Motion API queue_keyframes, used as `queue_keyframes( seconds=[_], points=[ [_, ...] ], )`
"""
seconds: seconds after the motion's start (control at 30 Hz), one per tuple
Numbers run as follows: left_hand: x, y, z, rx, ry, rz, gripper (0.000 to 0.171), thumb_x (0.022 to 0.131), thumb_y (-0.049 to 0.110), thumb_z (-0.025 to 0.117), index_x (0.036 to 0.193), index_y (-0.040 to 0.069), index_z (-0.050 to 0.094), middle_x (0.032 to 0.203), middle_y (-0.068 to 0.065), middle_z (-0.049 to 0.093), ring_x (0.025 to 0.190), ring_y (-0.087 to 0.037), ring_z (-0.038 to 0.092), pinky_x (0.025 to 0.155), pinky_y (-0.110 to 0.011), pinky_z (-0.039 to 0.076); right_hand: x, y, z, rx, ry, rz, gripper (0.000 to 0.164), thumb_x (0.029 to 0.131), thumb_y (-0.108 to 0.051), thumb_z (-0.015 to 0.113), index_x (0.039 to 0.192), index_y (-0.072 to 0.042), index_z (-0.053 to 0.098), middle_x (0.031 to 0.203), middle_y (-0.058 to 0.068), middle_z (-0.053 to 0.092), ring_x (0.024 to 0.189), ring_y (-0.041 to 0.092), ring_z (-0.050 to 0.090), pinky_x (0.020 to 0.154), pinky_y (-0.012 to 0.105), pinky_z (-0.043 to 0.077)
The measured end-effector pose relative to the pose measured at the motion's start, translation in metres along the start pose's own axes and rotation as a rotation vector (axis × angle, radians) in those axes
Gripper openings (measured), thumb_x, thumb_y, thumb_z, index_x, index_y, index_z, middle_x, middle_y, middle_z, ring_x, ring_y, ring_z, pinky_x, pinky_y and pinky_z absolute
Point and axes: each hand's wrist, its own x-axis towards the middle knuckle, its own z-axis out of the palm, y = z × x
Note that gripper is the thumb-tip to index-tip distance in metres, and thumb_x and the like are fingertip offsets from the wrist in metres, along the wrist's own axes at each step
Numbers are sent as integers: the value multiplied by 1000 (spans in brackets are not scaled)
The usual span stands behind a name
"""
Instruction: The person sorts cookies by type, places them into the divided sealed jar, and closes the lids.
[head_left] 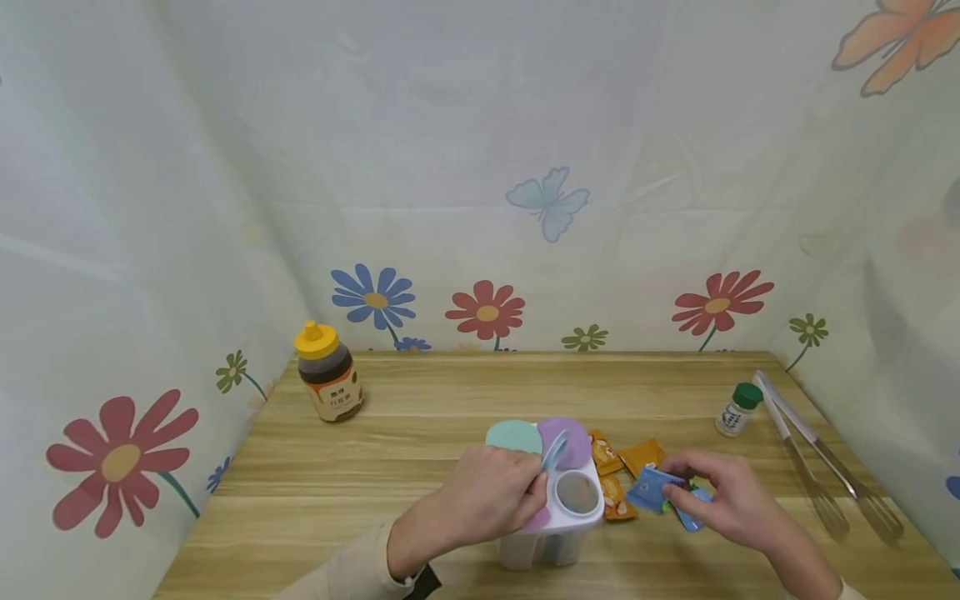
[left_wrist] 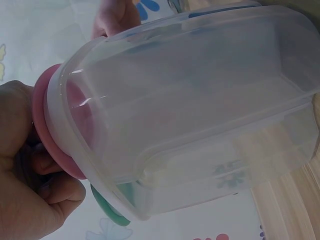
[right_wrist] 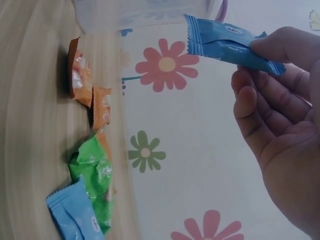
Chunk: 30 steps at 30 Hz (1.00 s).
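Observation:
A clear container (left_wrist: 200, 100) with a white top frame (head_left: 564, 523) stands on the table, bearing teal (head_left: 513, 434), purple (head_left: 576, 446) and pink (head_left: 537, 520) round lids. Over it, my left hand (head_left: 491, 490) pinches a light blue lid (head_left: 556, 451), tilted up. One round opening (head_left: 577, 492) is uncovered. To the right, my right hand (head_left: 731, 498) pinches a blue wrapped packet (right_wrist: 230, 45) between thumb and fingers, raised above the table. Below it lie another blue packet (right_wrist: 77, 212) and a green packet (right_wrist: 94, 172). Orange packets (head_left: 617, 500) lie beside the container.
A honey-coloured bottle with a yellow cap (head_left: 330, 375) stands at the back left. At the right are a small green-capped shaker jar (head_left: 738, 410) and long metal tongs (head_left: 817, 450). Flowered curtain (head_left: 480, 167) surrounds the wooden table (head_left: 420, 392).

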Motion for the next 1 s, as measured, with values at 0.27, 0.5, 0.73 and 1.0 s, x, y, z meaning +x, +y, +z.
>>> queue_keyframes(
  seconds=[0.27, 0.5, 0.73, 1.0],
  points=[
    [0, 0, 0, -4, -7, -4, 32, 86, 25, 63, 62, 20, 44, 54, 14, 28, 47, 0, 27, 42, -15, 16, 9, -5, -1, 24, -21, -27, 38, 74, 15, 71, 97, -15, 65, 85, -7, 69, 71, 4, 61, 66, 20, 51],
    [0, 0, -1, -3, -6, -5, 31, 86, 25, 63, 61, 20, 44, 54, 13, 29, 47, -1, 27, 42, -15, 17, 11, -7, -1, 11, -18, 19, 38, 76, 13, 72, 97, -18, 65, 86, -9, 69, 70, 3, 60, 64, 19, 52],
    [0, 0, -1, -8, -19, -11, 31, 86, 26, 63, 62, 20, 45, 54, 13, 29, 47, -1, 28, 41, -15, 17, 13, -7, -2, 44, -12, -14, 37, 74, 16, 71, 97, -13, 66, 86, -5, 69, 72, 4, 60, 65, 19, 51],
    [1, 1, -1, 4, -1, -3, 32, 85, 25, 64, 61, 20, 44, 54, 13, 30, 47, -1, 28, 42, -15, 16, 15, -8, 0, 118, 28, -58, 41, 72, 22, 68, 99, -8, 67, 89, 1, 68, 75, 6, 60, 66, 19, 51]
  ],
)
